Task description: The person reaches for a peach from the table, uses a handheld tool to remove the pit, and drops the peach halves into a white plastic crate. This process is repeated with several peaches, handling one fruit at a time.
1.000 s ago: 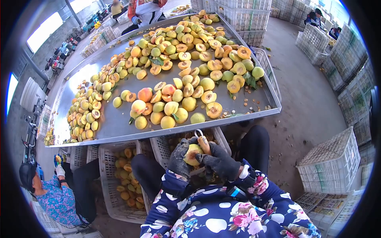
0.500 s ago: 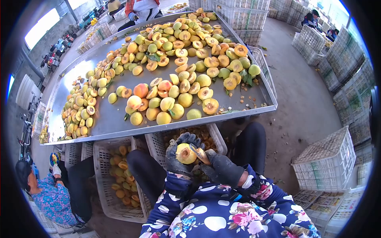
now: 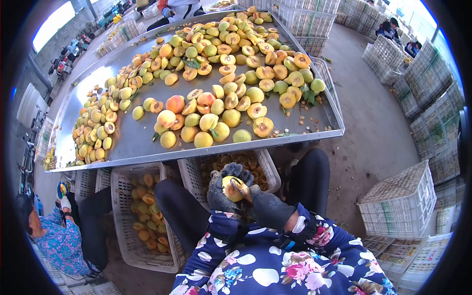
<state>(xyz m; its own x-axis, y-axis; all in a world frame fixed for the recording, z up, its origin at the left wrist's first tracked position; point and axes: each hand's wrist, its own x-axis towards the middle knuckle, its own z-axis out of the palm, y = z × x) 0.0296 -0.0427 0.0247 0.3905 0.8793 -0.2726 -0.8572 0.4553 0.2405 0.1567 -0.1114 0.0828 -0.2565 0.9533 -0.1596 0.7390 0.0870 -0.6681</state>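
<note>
In a dark work glove, my left hand (image 3: pixel 218 192) is closed around a yellow peach half (image 3: pixel 229 190), its cut face turned up. My right hand (image 3: pixel 271 210), gloved too, grips the wooden handle of a small pitting knife (image 3: pixel 252 191). The tool's curved metal end lies against the cut face of the peach half. Both hands are above a white plastic crate (image 3: pixel 193 186) between my knees, which has cut fruit pieces (image 3: pixel 244 162) in it. Part of the peach half is hidden by the left fingers.
A metal table (image 3: pixel 189 156) ahead bears many whole and halved peaches (image 3: pixel 208 122). Left of my leg, a crate (image 3: pixel 119 220) holds peach halves (image 3: pixel 149 209). A co-worker (image 3: pixel 61 236) sits further left. Stacked crates (image 3: pixel 396 200) stand on the right.
The pitting knife's curved end has moved from the edge of the peach half onto its cut face. My view has shifted slightly.
</note>
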